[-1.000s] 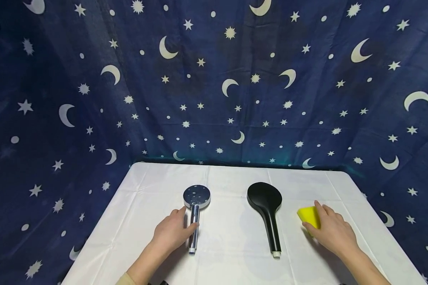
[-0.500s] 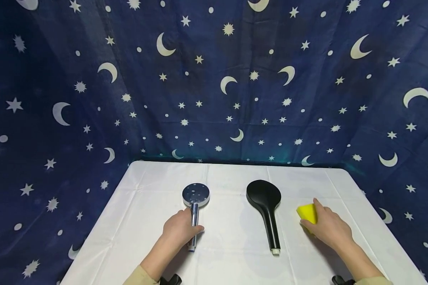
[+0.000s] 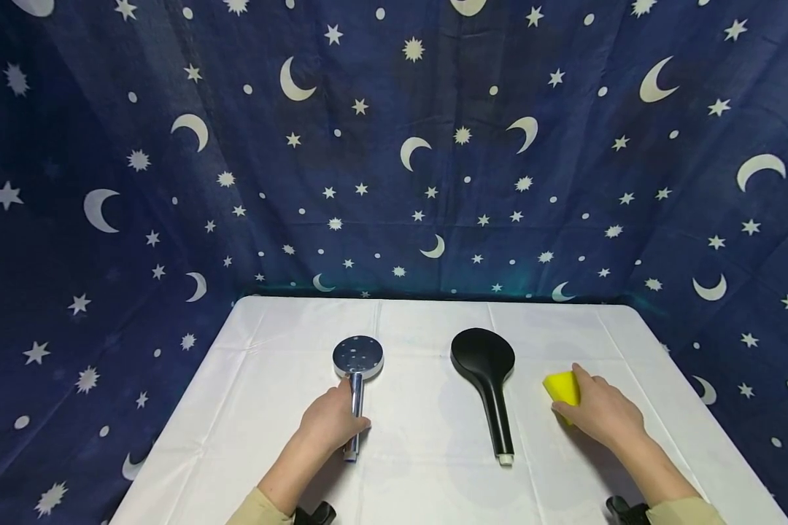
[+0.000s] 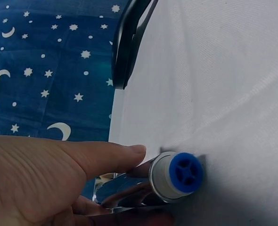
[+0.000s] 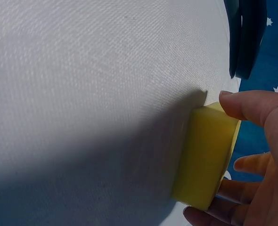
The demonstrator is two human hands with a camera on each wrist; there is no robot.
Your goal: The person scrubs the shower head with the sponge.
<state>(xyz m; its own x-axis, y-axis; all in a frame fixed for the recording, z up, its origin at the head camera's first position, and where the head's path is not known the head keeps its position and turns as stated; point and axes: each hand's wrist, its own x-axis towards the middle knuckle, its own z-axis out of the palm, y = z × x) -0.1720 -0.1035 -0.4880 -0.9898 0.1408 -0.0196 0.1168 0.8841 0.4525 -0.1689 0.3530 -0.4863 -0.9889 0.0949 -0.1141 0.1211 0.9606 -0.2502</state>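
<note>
A chrome shower head [image 3: 357, 355] lies on the white-covered table, its round face up and its handle toward me. My left hand [image 3: 330, 419] grips that handle, thumb across it and the other fingers partly hidden on the far side. In the left wrist view, the blue-centred end of the handle [image 4: 185, 173] shows beside the thumb. On the right, my right hand [image 3: 605, 408] holds a yellow sponge [image 3: 561, 387] on the table. The right wrist view has the thumb at one end of the sponge [image 5: 207, 155] and fingertips at the other.
Between the hands lies a black shower head [image 3: 482, 355], its pale-tipped handle pointing toward me. A white cloth [image 3: 420, 415] covers the table. Dark blue curtains [image 3: 368, 168] with moons and stars rise behind and at both sides.
My left hand has moved right and closed around the chrome shower head's handle. The right hand stays at the sponge with its grip nearly unchanged. The head view has shifted slightly.
</note>
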